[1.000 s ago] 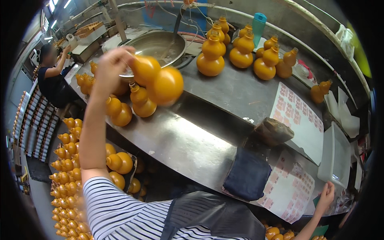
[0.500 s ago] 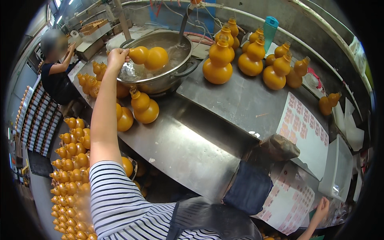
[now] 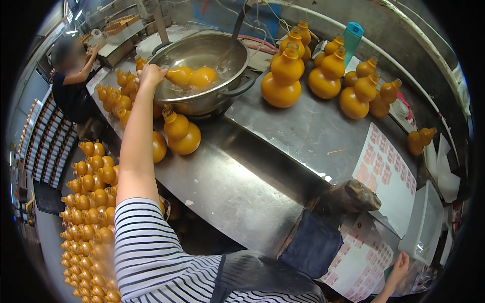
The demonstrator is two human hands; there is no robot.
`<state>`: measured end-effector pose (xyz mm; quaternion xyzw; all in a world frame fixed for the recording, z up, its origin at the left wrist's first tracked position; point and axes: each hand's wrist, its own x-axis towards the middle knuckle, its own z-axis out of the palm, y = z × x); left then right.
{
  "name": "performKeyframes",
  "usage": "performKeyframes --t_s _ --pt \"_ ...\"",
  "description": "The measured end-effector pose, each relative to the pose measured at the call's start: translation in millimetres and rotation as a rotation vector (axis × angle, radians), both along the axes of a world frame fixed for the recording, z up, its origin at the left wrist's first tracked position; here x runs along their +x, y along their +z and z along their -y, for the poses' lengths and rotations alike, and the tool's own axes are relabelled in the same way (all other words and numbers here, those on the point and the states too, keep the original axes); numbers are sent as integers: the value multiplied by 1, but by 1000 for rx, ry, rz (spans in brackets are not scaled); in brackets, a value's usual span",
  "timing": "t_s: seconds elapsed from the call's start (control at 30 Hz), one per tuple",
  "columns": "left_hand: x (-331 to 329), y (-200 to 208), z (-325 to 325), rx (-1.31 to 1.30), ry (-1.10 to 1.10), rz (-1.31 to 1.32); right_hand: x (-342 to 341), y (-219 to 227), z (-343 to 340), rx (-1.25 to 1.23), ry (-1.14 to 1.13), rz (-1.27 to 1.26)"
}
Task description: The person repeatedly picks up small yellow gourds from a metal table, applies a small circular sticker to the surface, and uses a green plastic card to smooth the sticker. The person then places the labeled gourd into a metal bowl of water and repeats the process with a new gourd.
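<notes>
Grey metal counter (image 3: 222, 189) below left hand (image 3: 150, 76); round two-handled water-filled steel pan (image 3: 202, 106) just right. In pan, glossy orange gourd-shaped bottle (image 3: 194, 77), long axis leading rightward from left hand, which pinches neck. Right hand (image 3: 400, 265) well apart, grip unclear.

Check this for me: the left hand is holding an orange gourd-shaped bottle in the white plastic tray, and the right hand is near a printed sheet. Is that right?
The container is wrong. In the head view, the left hand holds the orange gourd-shaped bottle in the round metal pan; the right hand is near a printed sheet.
</notes>
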<state>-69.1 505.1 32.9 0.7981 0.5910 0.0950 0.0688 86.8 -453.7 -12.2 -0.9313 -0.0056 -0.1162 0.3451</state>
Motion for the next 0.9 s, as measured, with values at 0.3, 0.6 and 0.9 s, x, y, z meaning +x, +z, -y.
performKeyframes --t_s 0.3,0.6,0.9 --pt "1 -2 5 104 21 -41 -7 1 -4 25 7 33" --pt "0 -11 -5 184 9 -66 -15 9 -5 77 -22 -29" --pt "0 -5 8 270 -4 -34 -22 16 -14 -16 -51 -16"
